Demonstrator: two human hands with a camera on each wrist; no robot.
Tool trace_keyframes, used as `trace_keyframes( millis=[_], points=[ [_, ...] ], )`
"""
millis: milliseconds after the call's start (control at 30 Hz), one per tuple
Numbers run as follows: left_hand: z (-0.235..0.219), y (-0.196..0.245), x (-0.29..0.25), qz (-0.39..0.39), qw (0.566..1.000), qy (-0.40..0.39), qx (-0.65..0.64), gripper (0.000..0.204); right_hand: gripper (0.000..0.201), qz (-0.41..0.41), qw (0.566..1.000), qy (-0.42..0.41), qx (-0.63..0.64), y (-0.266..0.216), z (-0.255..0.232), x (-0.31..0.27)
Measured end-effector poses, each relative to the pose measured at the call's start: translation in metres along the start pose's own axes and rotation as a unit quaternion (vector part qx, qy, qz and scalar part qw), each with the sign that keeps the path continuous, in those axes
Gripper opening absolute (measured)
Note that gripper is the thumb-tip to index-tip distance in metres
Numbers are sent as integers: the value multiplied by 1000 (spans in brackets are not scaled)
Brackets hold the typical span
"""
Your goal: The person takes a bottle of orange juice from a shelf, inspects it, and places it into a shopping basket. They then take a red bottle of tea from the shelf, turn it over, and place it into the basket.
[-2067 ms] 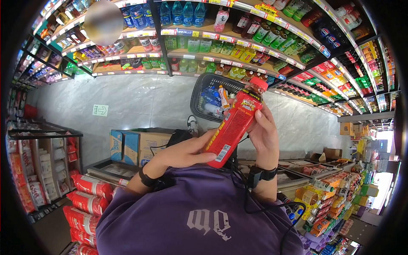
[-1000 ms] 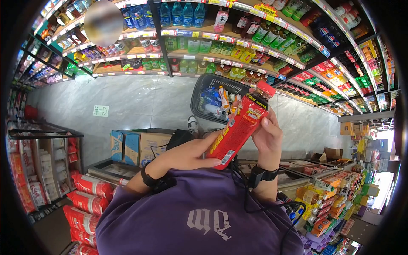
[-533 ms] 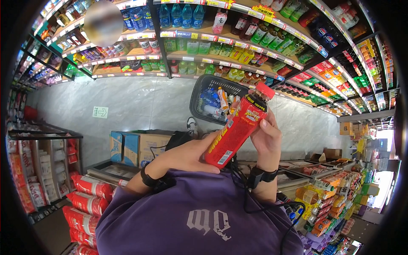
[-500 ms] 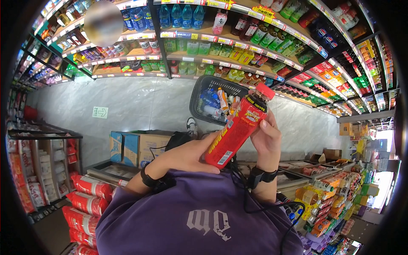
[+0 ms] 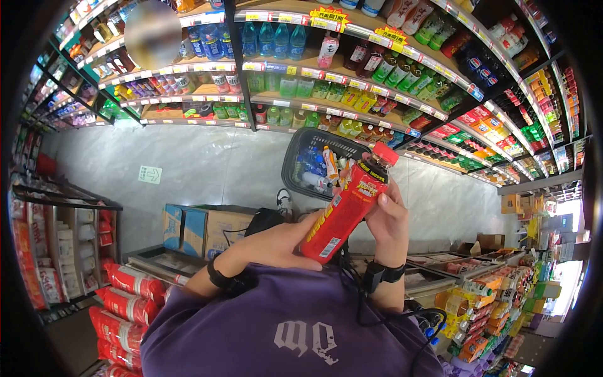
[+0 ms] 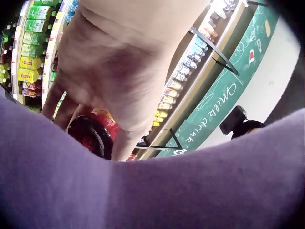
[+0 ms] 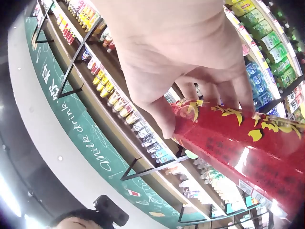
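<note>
A red-labelled drink bottle [image 5: 344, 207] with a red cap is held tilted in front of my chest, cap up and to the right. My left hand [image 5: 294, 239] grips its lower end; the left wrist view shows the left hand [image 6: 114, 71] wrapped above the bottle's dark round base [image 6: 93, 136]. My right hand [image 5: 384, 210] holds the upper part from the right side. In the right wrist view the right hand's fingers [image 7: 190, 71] curl round the bottle's red and yellow label [image 7: 238, 143].
A black shopping basket [image 5: 294, 164] with several items stands on the pale floor behind the bottle. Drink shelves [image 5: 326, 69] curve across the top and right. Cardboard boxes [image 5: 201, 223] and red packs [image 5: 129, 286] lie at lower left, and low racks of bottles [image 5: 490, 295] at right.
The bottle has turned in my hands so more of its yellow lettering shows, and it has dropped slightly. Both hands have kept their grip.
</note>
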State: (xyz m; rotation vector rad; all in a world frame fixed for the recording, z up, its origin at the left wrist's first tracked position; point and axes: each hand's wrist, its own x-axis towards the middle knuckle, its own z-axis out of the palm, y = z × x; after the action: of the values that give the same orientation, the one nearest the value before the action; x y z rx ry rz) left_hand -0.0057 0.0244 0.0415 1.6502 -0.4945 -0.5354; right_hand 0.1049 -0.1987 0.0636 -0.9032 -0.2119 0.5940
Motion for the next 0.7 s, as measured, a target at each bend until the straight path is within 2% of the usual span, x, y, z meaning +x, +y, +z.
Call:
trace_keyframes(
  millis=[100,200,333,433,700],
  points=[
    [-1,6,0,-23,1000,-3,-4,107,88,7,1000,13,0,-1,1,-2],
    [1,3,1,-16,1000,0,-6,106,85,11,999,-32,5,-7,2,1],
    [-5,11,1,-47,999,-21,13,102,84,14,999,-26,21,-4,1,2],
    [-2,0,0,-17,999,0,35,107,84,17,999,-24,30,-1,-3,3],
    [5,-3,-1,-28,999,4,26,104,77,25,999,-13,41,1,-3,-3]
  ],
)
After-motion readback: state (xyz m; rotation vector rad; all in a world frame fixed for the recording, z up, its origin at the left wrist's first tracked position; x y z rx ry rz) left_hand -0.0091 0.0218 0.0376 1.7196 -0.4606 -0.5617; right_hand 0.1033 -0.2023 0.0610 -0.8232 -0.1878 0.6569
